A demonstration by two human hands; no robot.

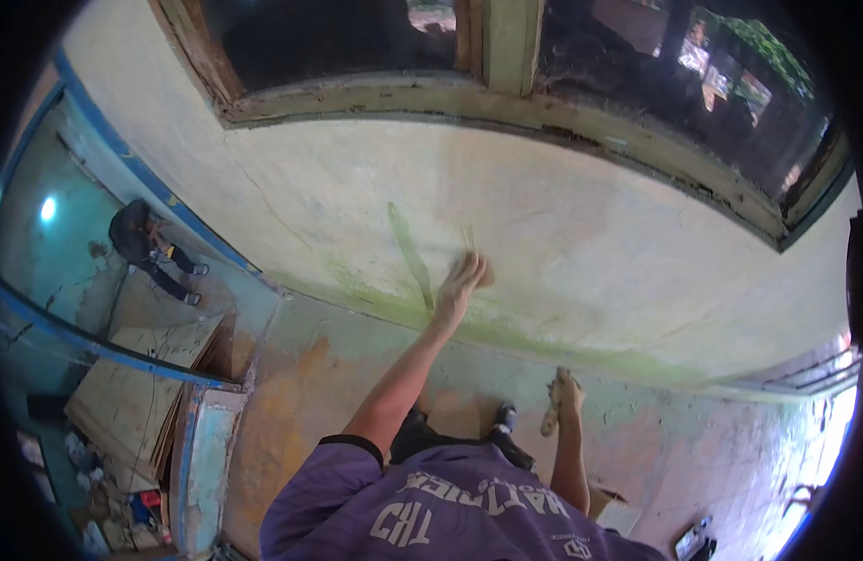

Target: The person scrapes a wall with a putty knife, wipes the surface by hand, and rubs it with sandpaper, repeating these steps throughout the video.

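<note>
Sandpaper [482, 274], probably a thin flexible sheet though the view is blurred, lies under the left hand [461, 283], whose fingers press it flat against the wall [338, 201] below the window sill [506, 105]. Judged light and pliable, best held beneath the palm. One sheet. Right hand [564, 397] hangs closed on one pale tool [550, 418].

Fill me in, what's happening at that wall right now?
A person in a purple shirt stands facing a pale plastered wall below a worn window frame. Their left hand is raised and pressed to the wall with something small under it, too blurred to name, beside a green streak. Their right hand hangs low, gripping a small object I cannot identify. Another person crouches through the doorway at the far left.
</note>
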